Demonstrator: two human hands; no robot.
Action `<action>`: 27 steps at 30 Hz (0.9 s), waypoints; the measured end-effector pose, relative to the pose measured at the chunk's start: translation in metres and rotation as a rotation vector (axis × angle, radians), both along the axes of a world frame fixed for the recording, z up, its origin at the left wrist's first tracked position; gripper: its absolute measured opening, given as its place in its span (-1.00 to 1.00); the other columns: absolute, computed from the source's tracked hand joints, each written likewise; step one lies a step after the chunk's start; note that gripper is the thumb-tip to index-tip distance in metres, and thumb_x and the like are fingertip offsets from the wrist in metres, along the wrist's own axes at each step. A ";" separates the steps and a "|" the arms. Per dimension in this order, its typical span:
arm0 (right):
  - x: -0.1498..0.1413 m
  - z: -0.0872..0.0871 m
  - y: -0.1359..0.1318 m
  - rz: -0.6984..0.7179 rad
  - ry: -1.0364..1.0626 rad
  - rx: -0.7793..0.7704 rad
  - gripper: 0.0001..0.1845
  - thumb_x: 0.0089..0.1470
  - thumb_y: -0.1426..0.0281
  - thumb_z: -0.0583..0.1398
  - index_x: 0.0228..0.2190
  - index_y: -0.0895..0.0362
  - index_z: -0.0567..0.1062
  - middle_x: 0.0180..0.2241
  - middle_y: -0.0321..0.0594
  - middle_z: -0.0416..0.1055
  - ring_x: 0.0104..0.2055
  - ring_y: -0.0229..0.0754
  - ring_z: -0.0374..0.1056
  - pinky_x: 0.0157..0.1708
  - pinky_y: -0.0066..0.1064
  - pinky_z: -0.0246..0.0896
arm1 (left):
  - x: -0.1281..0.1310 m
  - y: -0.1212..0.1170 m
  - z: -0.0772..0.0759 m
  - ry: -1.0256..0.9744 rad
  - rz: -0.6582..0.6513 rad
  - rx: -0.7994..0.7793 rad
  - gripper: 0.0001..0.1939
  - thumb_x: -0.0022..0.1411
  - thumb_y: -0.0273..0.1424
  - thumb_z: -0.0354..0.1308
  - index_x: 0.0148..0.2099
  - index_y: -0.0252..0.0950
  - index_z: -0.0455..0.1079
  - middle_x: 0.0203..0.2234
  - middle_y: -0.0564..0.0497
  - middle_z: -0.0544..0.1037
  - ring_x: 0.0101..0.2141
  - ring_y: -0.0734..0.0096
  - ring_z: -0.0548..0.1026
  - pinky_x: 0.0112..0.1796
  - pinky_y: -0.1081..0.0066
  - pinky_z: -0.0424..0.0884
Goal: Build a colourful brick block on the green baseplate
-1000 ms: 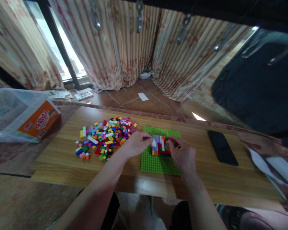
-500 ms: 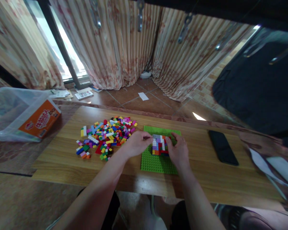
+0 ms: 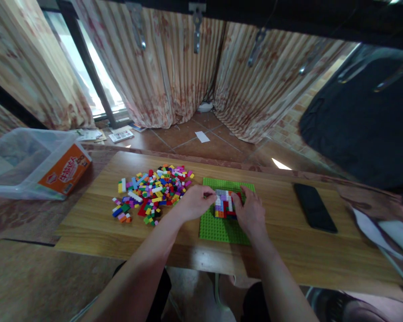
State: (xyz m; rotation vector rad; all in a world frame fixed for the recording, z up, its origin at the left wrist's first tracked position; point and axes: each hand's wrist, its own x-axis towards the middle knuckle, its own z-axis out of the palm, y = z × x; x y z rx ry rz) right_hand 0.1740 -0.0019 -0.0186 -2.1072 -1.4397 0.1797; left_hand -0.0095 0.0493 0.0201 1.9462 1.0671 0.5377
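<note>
A green studded baseplate lies on the wooden table. On it stands a small block of joined bricks in grey, white, red, purple and orange. My left hand rests at the block's left edge, its fingers pinched together against the top bricks. My right hand presses on the block's right side with curled fingers. Whether either hand holds a loose brick is hidden. A heap of loose coloured bricks lies left of the baseplate.
A black phone lies flat on the table to the right. A clear plastic bin with an orange label stands at the far left. White papers sit at the right edge. Curtains hang behind.
My right hand has slid left and closer onto the brick block. The left hand stays at the block's left edge. The view shifted slightly.
</note>
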 end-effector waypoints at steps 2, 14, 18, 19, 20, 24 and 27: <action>0.004 0.000 0.001 -0.008 0.086 0.054 -0.42 0.12 0.07 0.10 0.02 0.21 0.44 -0.02 0.14 0.45 0.04 0.15 0.32 0.00 0.01 0.16 | -0.004 0.003 0.001 -0.017 0.023 0.029 -0.72 0.24 -0.41 0.01 -0.27 -0.38 0.56 -0.47 0.00 0.57 -0.46 0.46 0.42 -0.45 0.51 0.25; 0.026 -0.004 0.000 -0.180 0.560 0.309 -0.47 0.09 0.00 0.10 -0.29 0.21 0.57 -0.29 -0.03 0.56 -0.28 -0.09 0.43 -0.25 -0.27 0.26 | -0.066 0.038 0.000 -0.092 0.436 0.151 -0.75 0.20 -0.43 0.07 -0.20 -0.35 0.57 -0.33 -0.04 0.63 -0.32 0.37 0.54 -0.24 0.44 0.41; 0.026 -0.002 -0.002 -0.199 0.529 0.340 -0.51 0.09 0.04 0.12 -0.30 0.21 0.59 -0.29 -0.04 0.56 -0.28 -0.08 0.45 -0.24 -0.25 0.28 | -0.077 0.034 0.005 -0.028 0.457 0.168 -0.75 0.19 -0.45 0.08 -0.18 -0.34 0.57 -0.34 -0.04 0.64 -0.31 0.35 0.54 -0.24 0.44 0.43; 0.025 0.001 -0.003 -0.201 0.507 0.344 -0.51 0.10 0.05 0.11 -0.29 0.20 0.59 -0.29 -0.04 0.57 -0.28 -0.06 0.45 -0.24 -0.25 0.28 | -0.078 0.033 0.006 -0.002 0.444 0.165 -0.75 0.19 -0.47 0.08 -0.18 -0.34 0.58 -0.34 -0.03 0.64 -0.31 0.35 0.54 -0.24 0.44 0.43; 0.024 0.004 -0.004 -0.203 0.477 0.347 -0.52 0.11 0.07 0.11 -0.28 0.20 0.59 -0.30 -0.03 0.57 -0.27 -0.05 0.46 -0.23 -0.24 0.28 | -0.078 0.032 0.007 0.023 0.430 0.158 -0.75 0.18 -0.48 0.08 -0.19 -0.33 0.58 -0.35 -0.03 0.64 -0.31 0.36 0.55 -0.23 0.44 0.43; 0.013 0.018 -0.012 -0.165 0.277 0.344 -0.57 0.13 0.13 0.11 -0.23 0.20 0.60 -0.30 -0.02 0.57 -0.25 -0.01 0.48 -0.21 -0.20 0.29 | -0.079 0.031 0.008 0.098 0.427 0.146 -0.74 0.19 -0.52 0.05 -0.23 -0.32 0.58 -0.36 -0.02 0.64 -0.31 0.36 0.55 -0.22 0.44 0.44; 0.003 0.022 -0.015 -0.063 0.192 0.354 -0.60 0.12 0.15 0.13 -0.25 0.18 0.60 -0.27 -0.03 0.57 -0.23 0.00 0.48 -0.18 -0.20 0.30 | -0.080 0.030 0.007 0.181 0.389 0.160 -0.75 0.16 -0.54 0.06 -0.24 -0.30 0.58 -0.33 -0.01 0.65 -0.29 0.35 0.55 -0.17 0.42 0.43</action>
